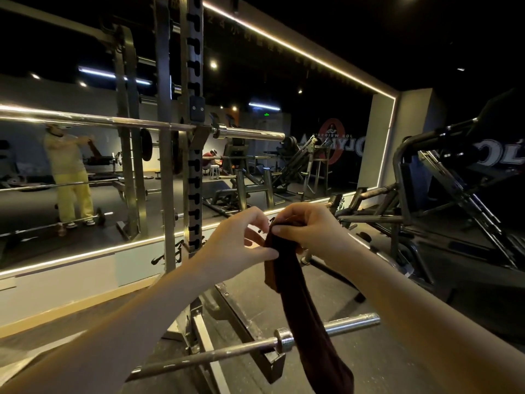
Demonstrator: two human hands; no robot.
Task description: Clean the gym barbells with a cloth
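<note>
Hands: left hand [241,240] pinches the cloth [301,302] edge; right hand [309,226] grips its bunched top.
Cloth: hangs long, in front of the low barbell [227,351].
Racked barbell [113,122]: up left, untouched.
Risk: the loose tail could slip free or snag while wiping.

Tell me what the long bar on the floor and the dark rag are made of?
The bar looks like metal, probably steel: silvery and shiny, with duller scuffed patches. The rag looks like soft fabric: dark reddish-brown, no shine, hanging limp in folds.
</note>
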